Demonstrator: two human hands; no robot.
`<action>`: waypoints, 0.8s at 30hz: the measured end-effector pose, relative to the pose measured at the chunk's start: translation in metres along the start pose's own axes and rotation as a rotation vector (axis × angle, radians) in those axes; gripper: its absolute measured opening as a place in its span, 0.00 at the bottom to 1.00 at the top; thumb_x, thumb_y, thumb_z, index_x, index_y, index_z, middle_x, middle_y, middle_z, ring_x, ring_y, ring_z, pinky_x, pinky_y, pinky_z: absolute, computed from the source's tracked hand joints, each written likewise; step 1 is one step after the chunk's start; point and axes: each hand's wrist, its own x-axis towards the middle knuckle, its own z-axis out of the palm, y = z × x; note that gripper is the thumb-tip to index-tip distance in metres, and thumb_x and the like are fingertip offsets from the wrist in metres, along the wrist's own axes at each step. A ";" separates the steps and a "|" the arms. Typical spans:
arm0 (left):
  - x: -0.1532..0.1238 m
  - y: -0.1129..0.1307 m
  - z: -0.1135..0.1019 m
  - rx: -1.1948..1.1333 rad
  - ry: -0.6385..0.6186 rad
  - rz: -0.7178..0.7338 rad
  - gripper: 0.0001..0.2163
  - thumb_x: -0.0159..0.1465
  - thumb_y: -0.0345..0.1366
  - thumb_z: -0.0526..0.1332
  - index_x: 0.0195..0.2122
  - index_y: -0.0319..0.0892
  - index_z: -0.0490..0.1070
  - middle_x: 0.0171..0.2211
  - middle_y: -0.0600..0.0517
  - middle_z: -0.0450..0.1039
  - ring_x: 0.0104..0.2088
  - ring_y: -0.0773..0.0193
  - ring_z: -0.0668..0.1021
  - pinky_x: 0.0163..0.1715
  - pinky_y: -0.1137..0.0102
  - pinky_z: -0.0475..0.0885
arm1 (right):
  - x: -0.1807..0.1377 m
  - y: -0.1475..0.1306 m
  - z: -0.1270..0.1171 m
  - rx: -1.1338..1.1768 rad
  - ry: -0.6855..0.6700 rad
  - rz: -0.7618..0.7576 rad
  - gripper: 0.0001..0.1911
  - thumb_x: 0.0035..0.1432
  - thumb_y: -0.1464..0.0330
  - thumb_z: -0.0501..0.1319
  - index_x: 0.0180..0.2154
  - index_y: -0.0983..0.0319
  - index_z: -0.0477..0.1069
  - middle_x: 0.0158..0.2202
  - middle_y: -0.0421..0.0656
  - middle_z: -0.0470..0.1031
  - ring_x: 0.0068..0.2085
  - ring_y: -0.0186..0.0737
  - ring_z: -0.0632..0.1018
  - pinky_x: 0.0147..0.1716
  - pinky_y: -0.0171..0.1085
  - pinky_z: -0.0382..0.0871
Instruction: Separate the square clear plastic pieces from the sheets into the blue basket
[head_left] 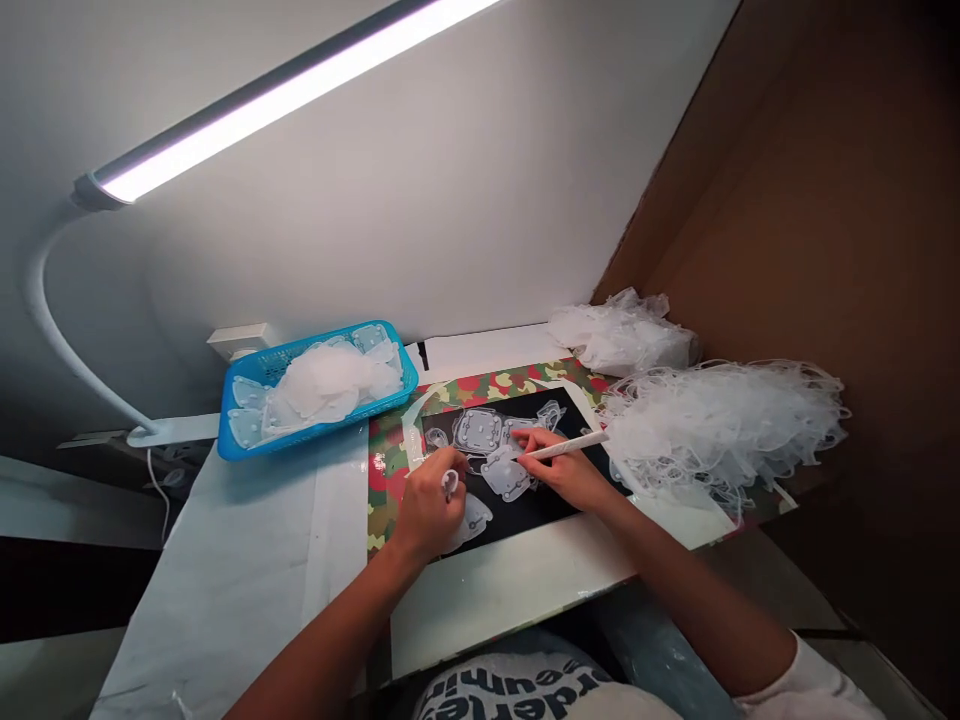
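Trimming seems in hand: the right hand [571,474] grips a white tool [566,446] in closed fingers [535,440], tip on a translucent part [504,474]. The left hand [426,512] pinches a clear ring [450,484]. The next move calls for a steady tip.

Both bare forearms reach in from the near edge of the black mat [517,512]: left hand [429,510] knuckles-up over its near-left part, fingers curled on a small clear loop [450,484]; right hand [564,470] over its middle, pinching a thin white stick [571,446] pen-style.
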 end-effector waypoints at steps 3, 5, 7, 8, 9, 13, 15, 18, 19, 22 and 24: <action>-0.003 -0.002 -0.001 -0.011 -0.041 -0.079 0.08 0.60 0.29 0.51 0.25 0.44 0.64 0.19 0.56 0.60 0.22 0.65 0.65 0.26 0.70 0.55 | -0.002 0.003 0.007 -0.063 0.019 -0.044 0.10 0.58 0.67 0.60 0.25 0.59 0.63 0.42 0.43 0.76 0.47 0.46 0.75 0.46 0.44 0.65; -0.003 0.000 0.001 0.047 -0.050 -0.086 0.08 0.63 0.35 0.54 0.27 0.44 0.66 0.20 0.56 0.62 0.23 0.65 0.66 0.26 0.70 0.54 | -0.005 0.001 0.009 -0.060 0.032 -0.067 0.09 0.58 0.68 0.59 0.26 0.59 0.64 0.38 0.42 0.76 0.41 0.44 0.75 0.41 0.41 0.65; -0.003 0.003 0.007 0.131 -0.075 -0.047 0.07 0.62 0.41 0.59 0.37 0.44 0.70 0.28 0.54 0.69 0.28 0.63 0.70 0.28 0.71 0.57 | -0.011 -0.007 0.011 -0.010 0.026 -0.080 0.09 0.58 0.68 0.59 0.26 0.59 0.65 0.35 0.41 0.76 0.37 0.42 0.75 0.37 0.39 0.65; -0.003 0.004 0.009 0.175 -0.102 -0.016 0.12 0.60 0.44 0.62 0.42 0.45 0.71 0.33 0.52 0.71 0.30 0.62 0.71 0.28 0.71 0.58 | -0.015 -0.013 0.011 0.029 0.004 -0.080 0.09 0.59 0.68 0.59 0.26 0.59 0.65 0.35 0.41 0.77 0.36 0.41 0.75 0.35 0.39 0.65; -0.003 0.004 0.012 0.216 -0.139 0.018 0.14 0.60 0.46 0.63 0.44 0.46 0.71 0.37 0.51 0.71 0.31 0.62 0.72 0.28 0.71 0.59 | -0.018 -0.018 0.010 0.070 -0.029 -0.076 0.09 0.59 0.68 0.59 0.27 0.59 0.66 0.36 0.41 0.77 0.35 0.40 0.75 0.34 0.38 0.65; -0.004 0.004 0.020 0.331 -0.232 0.126 0.06 0.63 0.39 0.59 0.31 0.44 0.71 0.36 0.50 0.68 0.30 0.63 0.71 0.27 0.71 0.63 | -0.019 -0.028 -0.002 0.192 -0.140 -0.060 0.09 0.60 0.66 0.60 0.27 0.59 0.66 0.40 0.42 0.78 0.37 0.40 0.76 0.36 0.38 0.66; -0.006 0.005 0.024 0.333 -0.212 0.217 0.06 0.61 0.31 0.58 0.27 0.42 0.69 0.36 0.48 0.67 0.36 0.60 0.73 0.33 0.69 0.68 | -0.009 -0.022 -0.011 0.172 -0.101 -0.071 0.10 0.60 0.66 0.60 0.27 0.60 0.65 0.42 0.43 0.78 0.41 0.42 0.76 0.39 0.40 0.67; -0.007 0.008 0.035 0.318 -0.182 0.360 0.14 0.58 0.20 0.52 0.38 0.40 0.72 0.48 0.42 0.68 0.49 0.57 0.72 0.47 0.65 0.70 | 0.008 -0.008 -0.020 0.014 -0.087 -0.124 0.09 0.57 0.68 0.61 0.26 0.60 0.66 0.40 0.44 0.77 0.40 0.42 0.76 0.39 0.40 0.67; -0.007 0.010 0.039 0.338 -0.184 0.387 0.20 0.57 0.18 0.50 0.46 0.40 0.71 0.54 0.41 0.66 0.53 0.56 0.71 0.50 0.64 0.70 | 0.011 -0.004 -0.021 -0.035 -0.102 -0.143 0.08 0.57 0.69 0.60 0.26 0.60 0.66 0.39 0.43 0.77 0.39 0.41 0.76 0.38 0.40 0.67; -0.004 0.013 0.049 0.490 -0.236 0.385 0.31 0.58 0.18 0.49 0.63 0.42 0.59 0.65 0.41 0.57 0.62 0.52 0.65 0.55 0.58 0.68 | 0.015 0.005 -0.021 -0.082 -0.121 -0.178 0.07 0.56 0.70 0.60 0.26 0.60 0.66 0.39 0.44 0.77 0.40 0.42 0.76 0.39 0.40 0.67; -0.002 0.013 0.051 0.588 -0.286 0.340 0.28 0.62 0.20 0.49 0.64 0.41 0.58 0.66 0.41 0.57 0.64 0.49 0.63 0.55 0.55 0.67 | 0.013 0.009 -0.020 -0.060 -0.109 -0.174 0.08 0.56 0.71 0.60 0.26 0.60 0.65 0.41 0.44 0.76 0.43 0.44 0.77 0.42 0.42 0.68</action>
